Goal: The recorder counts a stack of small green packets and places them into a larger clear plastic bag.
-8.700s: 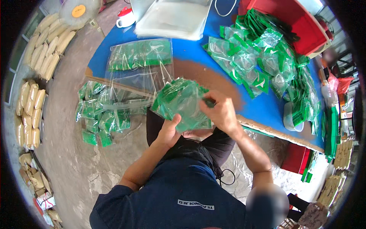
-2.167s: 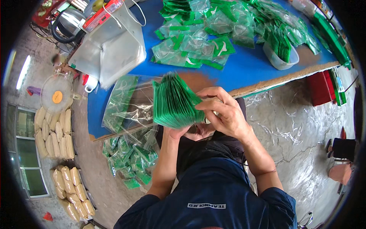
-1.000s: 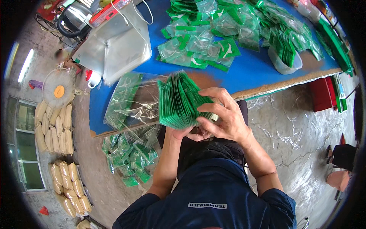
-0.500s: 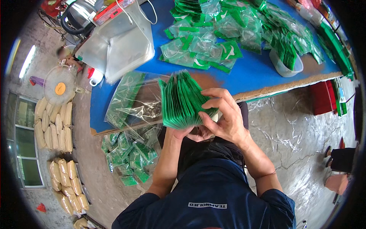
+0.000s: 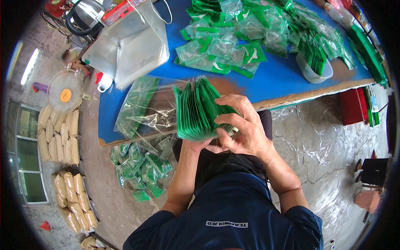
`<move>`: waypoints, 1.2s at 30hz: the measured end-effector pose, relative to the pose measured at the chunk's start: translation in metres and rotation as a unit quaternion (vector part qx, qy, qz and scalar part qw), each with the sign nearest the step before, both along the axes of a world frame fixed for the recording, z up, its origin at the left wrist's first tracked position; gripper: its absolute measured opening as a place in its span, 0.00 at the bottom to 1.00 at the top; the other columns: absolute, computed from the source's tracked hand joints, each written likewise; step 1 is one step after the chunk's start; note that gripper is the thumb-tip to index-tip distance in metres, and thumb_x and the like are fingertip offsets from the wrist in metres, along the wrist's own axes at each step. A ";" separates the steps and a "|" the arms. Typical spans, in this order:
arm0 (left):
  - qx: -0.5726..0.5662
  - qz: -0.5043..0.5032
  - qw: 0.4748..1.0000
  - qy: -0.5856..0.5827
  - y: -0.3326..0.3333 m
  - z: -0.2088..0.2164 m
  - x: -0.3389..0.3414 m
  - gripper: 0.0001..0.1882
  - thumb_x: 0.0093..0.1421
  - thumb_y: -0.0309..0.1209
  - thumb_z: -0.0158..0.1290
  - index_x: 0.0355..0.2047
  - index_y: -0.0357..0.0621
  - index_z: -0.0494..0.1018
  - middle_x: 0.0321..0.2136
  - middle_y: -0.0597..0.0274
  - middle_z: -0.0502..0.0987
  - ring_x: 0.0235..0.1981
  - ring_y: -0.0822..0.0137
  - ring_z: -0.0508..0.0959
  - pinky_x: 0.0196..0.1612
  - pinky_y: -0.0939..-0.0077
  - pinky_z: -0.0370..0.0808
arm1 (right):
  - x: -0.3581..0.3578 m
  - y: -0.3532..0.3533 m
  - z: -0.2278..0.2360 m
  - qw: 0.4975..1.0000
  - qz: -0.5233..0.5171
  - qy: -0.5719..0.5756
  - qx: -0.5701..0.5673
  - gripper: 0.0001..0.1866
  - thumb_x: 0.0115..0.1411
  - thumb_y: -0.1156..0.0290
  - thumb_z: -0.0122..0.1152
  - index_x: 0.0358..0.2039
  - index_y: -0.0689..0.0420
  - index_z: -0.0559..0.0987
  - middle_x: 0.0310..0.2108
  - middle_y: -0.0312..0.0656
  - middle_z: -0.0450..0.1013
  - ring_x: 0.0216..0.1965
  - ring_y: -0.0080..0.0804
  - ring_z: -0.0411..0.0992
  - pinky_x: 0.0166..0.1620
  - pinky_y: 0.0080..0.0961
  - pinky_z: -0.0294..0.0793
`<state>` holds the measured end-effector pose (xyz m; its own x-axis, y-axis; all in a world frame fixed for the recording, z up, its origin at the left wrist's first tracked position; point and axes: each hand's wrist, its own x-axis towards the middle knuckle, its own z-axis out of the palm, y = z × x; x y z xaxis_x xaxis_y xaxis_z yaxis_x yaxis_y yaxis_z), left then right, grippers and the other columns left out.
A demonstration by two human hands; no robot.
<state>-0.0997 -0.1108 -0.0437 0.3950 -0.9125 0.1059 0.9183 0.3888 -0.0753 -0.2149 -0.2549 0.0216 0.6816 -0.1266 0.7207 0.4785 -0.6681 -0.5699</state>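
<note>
A thick, fanned stack of green packets [image 5: 196, 110] stands on edge in front of me, just over the table's near edge. My left hand [image 5: 199, 144] grips it from below, its fingers mostly hidden by the stack. At the stack's right side, the bent fingers of my right hand [image 5: 243, 125] press against the packets, with the thumb near the lower right corner. Just left of the stack lies a large clear plastic bag [image 5: 160, 112] with a green strip of packets [image 5: 139, 104] in it or beneath it.
Many green-and-clear packets [image 5: 225, 52] are heaped across the blue table [image 5: 179, 68]. A white tub [image 5: 312, 75] holds more at the right. A clear bin [image 5: 141, 54] and kettle [image 5: 85, 18] stand far left. Filled green bags [image 5: 141, 171] lie on the floor below.
My right hand's fingers have shifted slightly left over the packets and spread a little. The stack stays in nearly the same place in my left hand.
</note>
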 end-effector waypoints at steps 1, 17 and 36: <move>0.004 0.006 1.000 -0.004 0.002 -0.002 0.000 0.22 0.68 0.40 0.45 0.58 0.41 0.68 0.56 0.52 0.72 0.57 0.57 0.72 0.59 0.61 0.72 | 0.001 0.002 0.000 1.000 -0.009 -0.007 0.003 0.12 0.47 0.73 0.69 0.32 0.57 0.77 0.49 0.48 0.71 0.52 0.51 0.69 0.52 0.44 0.70; 0.027 0.013 0.999 0.024 0.003 0.001 -0.005 0.21 0.68 0.39 0.47 0.55 0.40 0.68 0.52 0.52 0.73 0.53 0.57 0.74 0.55 0.59 0.73 | 0.001 0.003 -0.010 0.999 -0.024 -0.017 0.030 0.14 0.44 0.75 0.73 0.31 0.56 0.77 0.49 0.47 0.71 0.50 0.50 0.71 0.51 0.42 0.72; 0.062 0.039 0.997 -0.016 0.009 0.002 -0.007 0.20 0.68 0.39 0.47 0.54 0.39 0.68 0.51 0.53 0.74 0.51 0.58 0.75 0.53 0.59 0.75 | 0.006 0.007 0.002 0.998 -0.003 -0.001 -0.055 0.12 0.46 0.70 0.71 0.31 0.56 0.78 0.51 0.46 0.70 0.54 0.50 0.68 0.54 0.47 0.69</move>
